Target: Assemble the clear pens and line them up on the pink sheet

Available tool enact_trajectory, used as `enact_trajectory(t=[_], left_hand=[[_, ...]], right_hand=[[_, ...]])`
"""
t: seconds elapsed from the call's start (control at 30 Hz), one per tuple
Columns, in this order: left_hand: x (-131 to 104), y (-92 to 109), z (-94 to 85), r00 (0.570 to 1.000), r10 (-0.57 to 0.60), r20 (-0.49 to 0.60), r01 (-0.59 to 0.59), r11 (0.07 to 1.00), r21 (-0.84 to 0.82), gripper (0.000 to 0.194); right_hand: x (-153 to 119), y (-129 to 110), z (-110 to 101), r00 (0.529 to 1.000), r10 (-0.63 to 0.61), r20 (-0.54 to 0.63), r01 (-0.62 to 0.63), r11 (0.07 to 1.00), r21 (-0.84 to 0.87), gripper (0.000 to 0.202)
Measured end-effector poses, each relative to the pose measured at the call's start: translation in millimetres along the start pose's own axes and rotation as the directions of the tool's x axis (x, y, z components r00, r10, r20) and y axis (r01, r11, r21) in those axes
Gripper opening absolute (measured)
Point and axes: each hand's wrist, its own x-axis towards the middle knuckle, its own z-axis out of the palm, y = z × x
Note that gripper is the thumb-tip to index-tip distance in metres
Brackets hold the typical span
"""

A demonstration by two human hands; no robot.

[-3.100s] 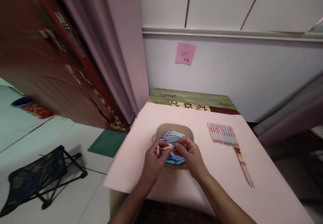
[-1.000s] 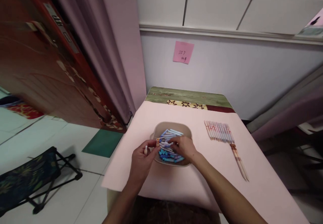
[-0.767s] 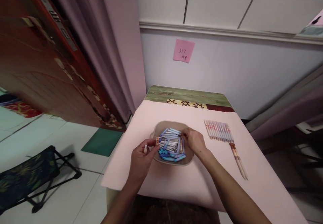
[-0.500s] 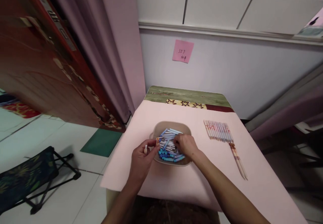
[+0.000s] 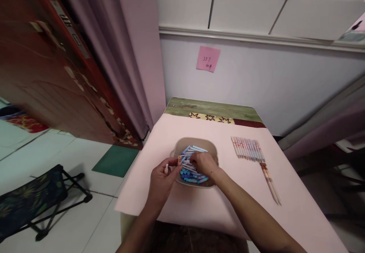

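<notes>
A beige container (image 5: pixel 212 145) on the pink-covered table holds several blue, white and purple pen parts (image 5: pixel 192 177). My left hand (image 5: pixel 163 175) is at its left rim, pinching a small orange-brown pen piece (image 5: pixel 180 160); a white tip (image 5: pixel 166 168) shows between its fingers. My right hand (image 5: pixel 204 163) reaches into the container from the right, fingers closed together among the parts; what they hold, if anything, is hidden.
A row of patterned pens (image 5: pixel 247 149) lies on the right of the pink tabletop (image 5: pixel 225 203), with more pens (image 5: pixel 270 184) below it. A pink note (image 5: pixel 208 59) is on the wall. A folding stool (image 5: pixel 37 198) stands at left.
My right hand has moved a little left within the container, towards my left hand. My left hand keeps its hold on the orange-brown piece. The view has shifted slightly.
</notes>
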Motion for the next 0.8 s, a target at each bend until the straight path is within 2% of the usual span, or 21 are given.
enact_trajectory(t=[0.17, 0.37, 0.47, 0.67, 0.73, 0.77, 0.8], left_hand=[[-1.1, 0.5, -0.4, 1.0, -0.005, 0.01, 0.005, 1.0, 0.018, 0.02], [-3.8, 4.2, -4.5, 1.0, -0.013, -0.016, 0.013, 1.0, 0.015, 0.019], [-4.2, 5.5, -4.9, 1.0, -0.014, -0.023, 0.014, 1.0, 0.025, 0.02], [-2.5, 2.0, -4.6, 1.0, -0.016, -0.026, 0.017, 1.0, 0.018, 0.019], [-1.9, -0.9, -1.8, 1.0, -0.011, -0.01, 0.011, 1.0, 0.008, 0.019], [-1.9, -2.1, 0.4, 1.0, -0.011, 0.001, 0.011, 1.0, 0.002, 0.019], [-2.2, -3.0, 2.9, 1.0, -0.014, 0.012, 0.014, 1.0, -0.006, 0.019]], right_hand=[[11.1, -19.3, 5.0, 0.999, 0.025, 0.047, -0.024, 0.999, -0.032, 0.026], [11.3, -35.8, 7.9, 0.998, 0.065, 0.017, -0.065, 0.998, -0.015, 0.027], [5.2, -26.6, 4.1, 0.996, 0.082, -0.018, -0.081, 0.996, 0.036, 0.022], [-11.6, 23.6, -13.1, 0.974, 0.17, -0.153, -0.133, 0.966, 0.223, 0.02], [-17.7, 32.8, -17.7, 0.947, 0.229, -0.225, -0.108, 0.888, 0.448, 0.018], [-20.8, 33.3, -19.7, 0.931, 0.265, -0.253, -0.063, 0.797, 0.6, 0.018], [-23.9, 30.9, -21.7, 0.917, 0.296, -0.267, 0.003, 0.664, 0.747, 0.019]])
